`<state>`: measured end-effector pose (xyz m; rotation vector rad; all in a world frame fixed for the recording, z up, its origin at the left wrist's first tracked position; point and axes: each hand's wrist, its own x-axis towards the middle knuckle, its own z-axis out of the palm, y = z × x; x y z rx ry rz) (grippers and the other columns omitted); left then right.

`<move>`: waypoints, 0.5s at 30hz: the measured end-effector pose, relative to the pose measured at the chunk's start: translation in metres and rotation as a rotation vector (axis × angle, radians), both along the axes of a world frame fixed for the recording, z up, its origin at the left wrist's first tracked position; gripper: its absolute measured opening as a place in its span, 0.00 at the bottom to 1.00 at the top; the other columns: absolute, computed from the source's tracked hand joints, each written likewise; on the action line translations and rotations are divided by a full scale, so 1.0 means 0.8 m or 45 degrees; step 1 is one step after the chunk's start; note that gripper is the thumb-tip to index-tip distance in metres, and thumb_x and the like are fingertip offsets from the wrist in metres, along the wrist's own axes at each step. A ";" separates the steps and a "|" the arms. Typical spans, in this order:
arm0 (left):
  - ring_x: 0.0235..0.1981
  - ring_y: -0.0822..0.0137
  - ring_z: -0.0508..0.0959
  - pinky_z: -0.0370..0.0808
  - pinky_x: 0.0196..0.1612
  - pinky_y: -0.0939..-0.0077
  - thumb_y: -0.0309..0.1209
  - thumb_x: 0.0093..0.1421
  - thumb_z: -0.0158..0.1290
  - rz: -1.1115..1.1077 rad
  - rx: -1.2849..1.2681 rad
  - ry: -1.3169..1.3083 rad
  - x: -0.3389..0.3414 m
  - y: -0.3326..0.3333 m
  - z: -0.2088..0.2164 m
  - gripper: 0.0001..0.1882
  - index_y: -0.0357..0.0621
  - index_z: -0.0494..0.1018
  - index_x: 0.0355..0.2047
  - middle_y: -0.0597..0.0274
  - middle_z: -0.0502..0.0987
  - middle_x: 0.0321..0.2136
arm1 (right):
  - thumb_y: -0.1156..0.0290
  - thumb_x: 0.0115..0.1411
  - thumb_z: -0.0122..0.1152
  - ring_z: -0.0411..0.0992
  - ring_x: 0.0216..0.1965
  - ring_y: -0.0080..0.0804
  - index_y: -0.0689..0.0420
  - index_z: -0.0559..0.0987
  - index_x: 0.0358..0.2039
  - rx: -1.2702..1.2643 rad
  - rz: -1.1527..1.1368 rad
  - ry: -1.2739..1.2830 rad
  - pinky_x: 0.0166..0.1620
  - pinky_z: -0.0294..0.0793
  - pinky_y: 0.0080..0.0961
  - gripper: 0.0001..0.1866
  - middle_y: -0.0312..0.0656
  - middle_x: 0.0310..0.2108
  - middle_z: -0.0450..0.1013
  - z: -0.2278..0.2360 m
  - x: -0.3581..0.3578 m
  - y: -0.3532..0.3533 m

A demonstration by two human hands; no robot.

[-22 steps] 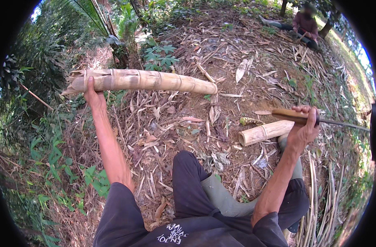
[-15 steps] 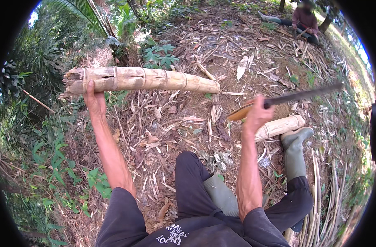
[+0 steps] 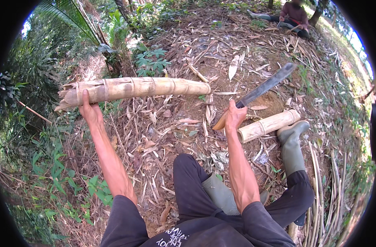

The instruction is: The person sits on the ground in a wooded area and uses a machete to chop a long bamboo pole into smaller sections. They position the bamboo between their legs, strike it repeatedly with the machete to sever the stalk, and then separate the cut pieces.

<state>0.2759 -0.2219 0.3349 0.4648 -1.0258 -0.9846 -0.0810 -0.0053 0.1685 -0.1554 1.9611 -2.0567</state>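
My left hand (image 3: 90, 112) grips a long, pale bamboo culm (image 3: 142, 87) near its splintered left end, the thumb lying over the top. The culm stretches to the right, roughly level, with its far end by the ground at the middle of the view. In my right hand (image 3: 235, 116) is the wooden handle of a machete (image 3: 267, 85), its dark, broad blade pointing up and to the right, apart from the culm. A shorter cut bamboo section (image 3: 268, 125) lies on the ground right of my right hand, beside my boot (image 3: 292, 140).
Dry leaves and bamboo chips (image 3: 188, 136) litter the ground. Thin poles (image 3: 319, 193) lie at the lower right. Green plants (image 3: 56, 164) crowd the left side. Another person (image 3: 294, 16) sits at the far upper right, holding a tool.
My right hand has moved left and slightly down, and the machete blade has turned from edge-on to showing its flat side. The held culm sits slightly lower and further left in view.
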 end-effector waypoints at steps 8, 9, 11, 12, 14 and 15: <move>0.53 0.61 0.71 0.67 0.59 0.58 0.32 0.57 0.61 0.157 0.079 0.076 0.015 -0.017 -0.016 0.28 0.37 0.65 0.55 0.57 0.71 0.53 | 0.66 0.53 0.59 0.75 0.24 0.43 0.66 0.72 0.30 0.817 0.697 0.542 0.33 0.74 0.42 0.13 0.51 0.21 0.74 -0.059 0.002 -0.008; 0.52 0.61 0.71 0.69 0.58 0.58 0.33 0.56 0.62 0.173 0.121 0.102 0.025 -0.011 -0.022 0.29 0.37 0.65 0.55 0.57 0.71 0.53 | 0.67 0.53 0.59 0.74 0.24 0.44 0.66 0.73 0.29 0.711 0.624 0.381 0.33 0.74 0.42 0.13 0.52 0.21 0.74 -0.036 0.012 -0.005; 0.52 0.61 0.72 0.69 0.58 0.57 0.33 0.56 0.63 0.249 0.159 0.119 0.015 -0.007 -0.024 0.29 0.37 0.65 0.55 0.56 0.71 0.52 | 0.68 0.55 0.57 0.74 0.24 0.42 0.67 0.72 0.31 0.425 0.386 0.156 0.30 0.73 0.42 0.13 0.51 0.21 0.74 -0.015 0.011 -0.007; 0.51 0.61 0.72 0.70 0.58 0.57 0.33 0.55 0.63 0.292 0.175 0.126 0.013 -0.005 -0.024 0.29 0.36 0.66 0.55 0.56 0.71 0.52 | 0.67 0.55 0.57 0.74 0.24 0.42 0.67 0.72 0.32 0.349 0.339 0.134 0.30 0.73 0.42 0.14 0.51 0.21 0.74 -0.011 0.014 -0.010; 0.51 0.59 0.73 0.72 0.55 0.57 0.36 0.55 0.63 0.361 0.198 0.101 0.013 -0.005 -0.022 0.31 0.36 0.65 0.55 0.55 0.71 0.52 | 0.66 0.56 0.58 0.75 0.25 0.43 0.68 0.71 0.35 0.195 0.250 0.085 0.31 0.74 0.43 0.16 0.51 0.22 0.74 -0.001 0.026 -0.015; 0.50 0.59 0.73 0.74 0.53 0.57 0.37 0.55 0.63 0.373 0.205 0.102 0.002 -0.007 -0.017 0.32 0.36 0.64 0.56 0.55 0.71 0.52 | 0.65 0.56 0.59 0.76 0.27 0.47 0.69 0.70 0.38 0.489 0.388 0.287 0.33 0.75 0.45 0.19 0.56 0.27 0.76 -0.034 0.016 -0.016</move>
